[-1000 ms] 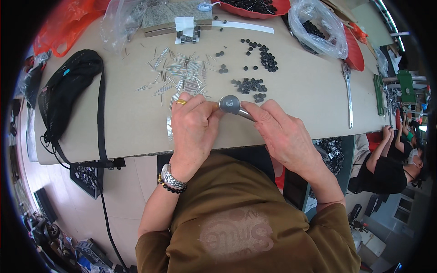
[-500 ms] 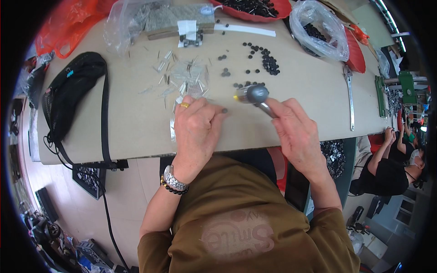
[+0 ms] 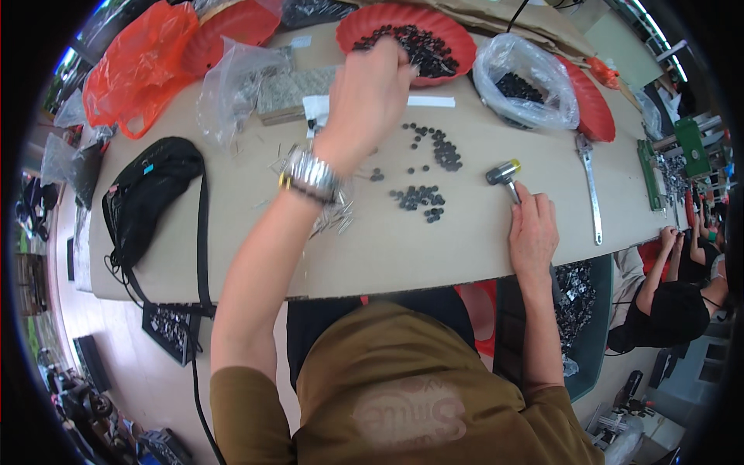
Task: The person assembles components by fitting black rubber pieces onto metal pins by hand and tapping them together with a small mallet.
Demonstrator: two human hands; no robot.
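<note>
My left hand (image 3: 372,89) reaches over the near rim of a scalloped red plate (image 3: 349,29) that holds many small black pieces. Its fingers are bent together at the plate; whatever they pinch, if anything, is hidden and slightly blurred. My right hand (image 3: 535,229) rests on the table, closed round the handle of a small hammer (image 3: 504,173) with a dark face and a yellow face. Small black round caps (image 3: 418,198) lie in loose groups between the hands. Thin metal pins (image 3: 335,217) are scattered under and beside my left forearm.
A grey block (image 3: 294,93) stands behind my left wrist. Right of the plate are a clear bag (image 3: 566,93) of black pieces and an adjustable wrench (image 3: 591,190). At the left lie a black bag (image 3: 151,194) and a red plastic bag (image 3: 139,70). A co-worker sits at far right.
My left hand has gone from the pins at the near side up to the red plate. My right hand has moved right with the hammer, baring the caps that were behind its head.
</note>
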